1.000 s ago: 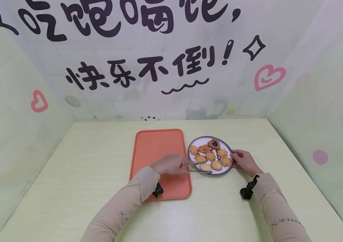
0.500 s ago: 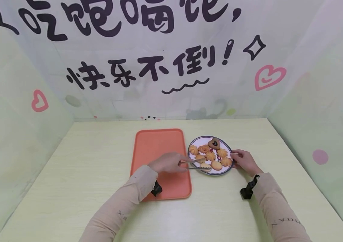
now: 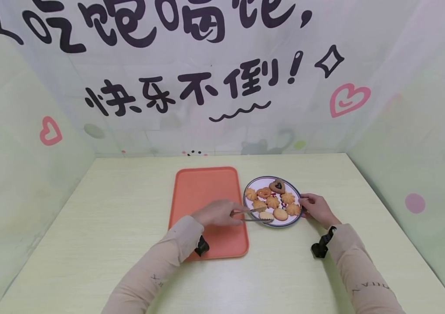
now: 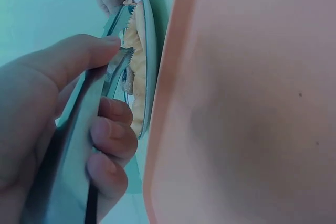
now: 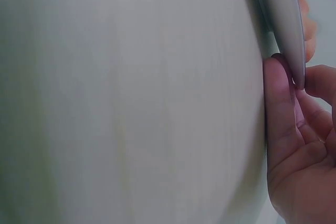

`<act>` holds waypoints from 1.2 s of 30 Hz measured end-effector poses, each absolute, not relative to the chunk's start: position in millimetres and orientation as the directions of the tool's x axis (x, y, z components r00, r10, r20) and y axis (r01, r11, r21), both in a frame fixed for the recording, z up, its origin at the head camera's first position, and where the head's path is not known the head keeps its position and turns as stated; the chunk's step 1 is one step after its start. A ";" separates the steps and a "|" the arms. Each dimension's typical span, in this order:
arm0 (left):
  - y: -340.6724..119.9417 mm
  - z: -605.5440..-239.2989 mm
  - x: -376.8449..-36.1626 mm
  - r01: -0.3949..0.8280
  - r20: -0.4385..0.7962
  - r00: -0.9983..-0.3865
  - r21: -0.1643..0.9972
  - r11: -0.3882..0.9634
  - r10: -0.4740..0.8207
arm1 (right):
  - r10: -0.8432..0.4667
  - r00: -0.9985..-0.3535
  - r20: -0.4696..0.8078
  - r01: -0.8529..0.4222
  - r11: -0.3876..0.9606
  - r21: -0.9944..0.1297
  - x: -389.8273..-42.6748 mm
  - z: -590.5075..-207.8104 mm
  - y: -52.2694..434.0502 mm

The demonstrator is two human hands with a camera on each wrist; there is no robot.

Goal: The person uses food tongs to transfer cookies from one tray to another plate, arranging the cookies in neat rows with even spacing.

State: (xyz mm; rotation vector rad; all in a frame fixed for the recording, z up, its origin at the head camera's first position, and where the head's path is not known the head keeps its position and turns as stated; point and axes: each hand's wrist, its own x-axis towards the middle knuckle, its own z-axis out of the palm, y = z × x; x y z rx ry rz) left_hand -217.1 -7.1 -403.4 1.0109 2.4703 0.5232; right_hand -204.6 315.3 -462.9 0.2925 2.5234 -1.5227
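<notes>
In the head view my left hand [image 3: 218, 212] grips metal tongs [image 3: 250, 220] over the orange tray. The toothed tips reach over the near left part of a round white plate [image 3: 297, 192] with a dark rim, one on either side of a pale oval cookie [image 3: 266, 216]; whether they touch it I cannot tell. Thumb and curled fingers wrap the tongs [image 4: 79, 124] in the left wrist view. My right hand [image 3: 318, 210] pinches the plate's right rim. The right wrist view shows its thumb and fingers [image 5: 281, 87] at the plate's edge [image 5: 286, 19].
An orange tray [image 3: 202, 183] lies left of the plate on the pale wooden table [image 3: 120, 209]. The plate bears several cookies, among them a brown heart-shaped cookie [image 3: 277, 186] and another oval cookie [image 3: 280, 214]. Printed cloth walls [image 3: 222, 135] stand at the back and sides.
My left hand and the tongs rise slightly away from me, then come back a little toward the near oval cookie. My right hand and the plate stay in place.
</notes>
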 end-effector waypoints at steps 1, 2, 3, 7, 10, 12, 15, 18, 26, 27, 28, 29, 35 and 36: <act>-9.1 -402.2 -217.3 0.562 -0.228 -0.650 0.498 0.660 0.725 | 0.078 -0.964 -0.256 0.262 0.455 -0.851 -204.7 -462.9 315.4; -11.3 -401.2 -217.7 0.555 -0.220 -0.654 0.510 0.657 0.724 | 0.076 -0.964 -0.255 0.261 0.457 -0.851 -204.6 -463.1 315.7; -13.9 -400.0 -218.4 0.550 -0.213 -0.660 0.516 0.656 0.721 | 0.076 -0.964 -0.255 0.261 0.456 -0.851 -204.8 -463.2 315.8; -27.9 -397.6 -222.5 0.547 -0.179 -0.683 0.518 0.658 0.708 | 0.072 -0.964 -0.256 0.260 0.456 -0.851 -204.6 -463.4 316.1; -42.0 -395.9 -225.2 0.548 -0.153 -0.704 0.503 0.668 0.694 | 0.071 -0.964 -0.255 0.259 0.458 -0.851 -205.0 -463.8 316.3; -53.0 -394.3 -225.9 0.545 -0.135 -0.719 0.499 0.674 0.682 | 0.072 -0.965 -0.252 0.257 0.459 -0.851 -205.0 -464.0 316.3; -71.9 -390.8 -225.4 0.526 -0.109 -0.739 0.524 0.670 0.665 | 0.069 -0.969 -0.236 0.241 0.459 -0.855 -204.7 -464.5 316.6; -92.1 -390.5 -225.1 0.493 -0.093 -0.767 0.547 0.676 0.635 | 0.063 -0.972 -0.227 0.230 0.455 -0.860 -204.2 -464.2 316.6; -145.1 -392.4 -222.8 0.427 -0.035 -0.838 0.579 0.694 0.545 | 0.059 -0.969 -0.241 0.240 0.462 -0.854 -203.6 -462.9 316.6; -151.4 -392.9 -222.2 0.423 -0.025 -0.845 0.580 0.696 0.534 | 0.059 -0.968 -0.243 0.242 0.462 -0.853 -203.3 -462.5 316.6; -157.5 -394.1 -221.9 0.420 -0.012 -0.853 0.579 0.699 0.522 | 0.058 -0.968 -0.244 0.243 0.462 -0.853 -203.3 -462.4 316.6; -163.4 -395.4 -221.6 0.414 -0.001 -0.861 0.580 0.702 0.509 | 0.055 -0.968 -0.244 0.241 0.464 -0.853 -203.1 -462.0 316.6; -195.7 -407.7 -220.5 0.331 0.051 -0.923 0.612 0.718 0.382 | 0.054 -0.965 -0.255 0.251 0.467 -0.848 -203.4 -461.0 315.2; -200.5 -410.2 -220.3 0.310 0.052 -0.933 0.621 0.720 0.357 | 0.057 -0.965 -0.257 0.253 0.467 -0.847 -203.6 -460.9 314.9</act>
